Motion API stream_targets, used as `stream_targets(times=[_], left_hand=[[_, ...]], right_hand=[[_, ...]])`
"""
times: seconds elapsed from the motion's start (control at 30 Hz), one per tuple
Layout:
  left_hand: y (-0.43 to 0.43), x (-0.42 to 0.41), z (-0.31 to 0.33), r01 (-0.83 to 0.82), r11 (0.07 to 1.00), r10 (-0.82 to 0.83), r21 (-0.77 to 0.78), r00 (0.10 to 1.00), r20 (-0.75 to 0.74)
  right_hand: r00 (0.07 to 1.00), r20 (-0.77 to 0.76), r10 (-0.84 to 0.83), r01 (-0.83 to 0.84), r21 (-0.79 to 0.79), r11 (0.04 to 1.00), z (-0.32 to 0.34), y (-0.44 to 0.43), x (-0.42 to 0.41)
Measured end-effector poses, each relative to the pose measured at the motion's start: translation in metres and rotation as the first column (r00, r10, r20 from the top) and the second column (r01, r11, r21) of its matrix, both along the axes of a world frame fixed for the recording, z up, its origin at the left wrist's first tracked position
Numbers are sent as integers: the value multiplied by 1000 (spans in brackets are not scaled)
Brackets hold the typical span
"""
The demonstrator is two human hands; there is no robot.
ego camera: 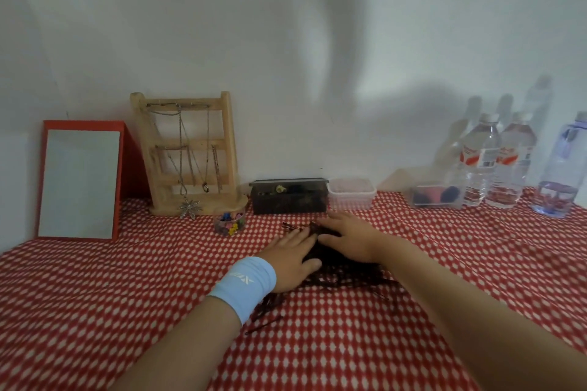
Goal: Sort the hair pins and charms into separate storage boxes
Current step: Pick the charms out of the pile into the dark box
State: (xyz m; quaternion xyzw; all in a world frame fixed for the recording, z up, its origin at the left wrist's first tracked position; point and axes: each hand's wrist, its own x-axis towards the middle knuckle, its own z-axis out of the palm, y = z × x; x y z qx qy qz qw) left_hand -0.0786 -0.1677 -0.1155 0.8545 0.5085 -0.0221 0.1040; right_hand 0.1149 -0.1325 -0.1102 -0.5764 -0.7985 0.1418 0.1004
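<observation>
A heap of dark hair pins (346,273) lies spread on the red-and-white cloth in the middle. My left hand (293,255), with a light blue wristband, rests flat on the heap's left side, fingers apart. My right hand (347,233) lies palm down over the heap's far part, fingers spread. Neither hand visibly grips anything. A dark open box (287,197) stands just behind the hands, with a white lidded plastic box (351,194) to its right. A small round clear pot of coloured charms (230,224) sits left of the dark box.
A red-framed mirror (79,179) leans on the wall at far left, beside a wooden necklace stand (190,152). At right stand a clear box of dark items (436,195), two water bottles (495,162) and a bluish bottle (563,168). The wall closes the back.
</observation>
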Motion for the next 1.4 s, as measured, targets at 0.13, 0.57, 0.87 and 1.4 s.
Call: stream_targets(times=[0.13,0.57,0.87,1.4], left_hand=[[-10,-15,8,10,1000,-9,-4,998,60],[-51,-60,5,-57,998,53,-36,992,-116],[-46,-73,7,-102,989,88,-112,988,-128],[-23,-64,17,-126,990,124,69,992,29]], right_hand=[[996,90,20,-14,-73,997,-2,-6,-11],[974,180,139,-107,-175,979,14,-36,-42],[954,286,91,-71,-80,994,9,-23,-30],[970,236,64,-70,16,997,7,-28,-19]])
